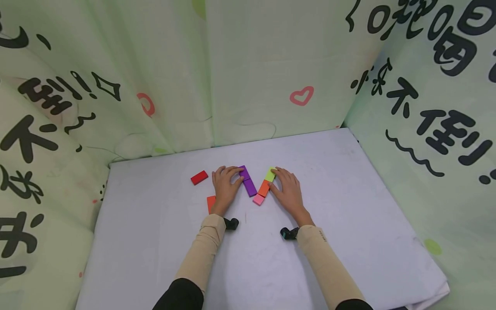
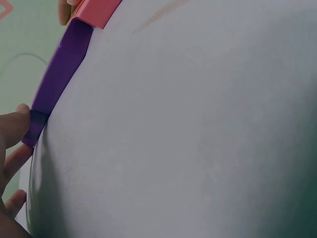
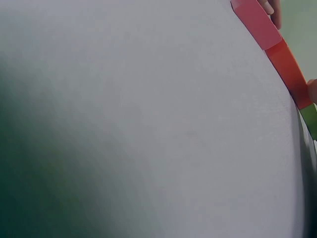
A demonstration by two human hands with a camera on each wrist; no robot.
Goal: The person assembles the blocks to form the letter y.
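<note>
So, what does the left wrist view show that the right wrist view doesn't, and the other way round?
Only the left wrist view plainly shows purple blocks and a faint brownish streak on the cloth. Only the right wrist view shows the green block. Both share the pink block, the cloth, some fingers and the green curtain behind.

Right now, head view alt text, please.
Left hand touches one of two purple blocks, right hand a lime block and orange block; with a pink block, these form a V on white cloth. A red block and orange-red block lie left.
</note>
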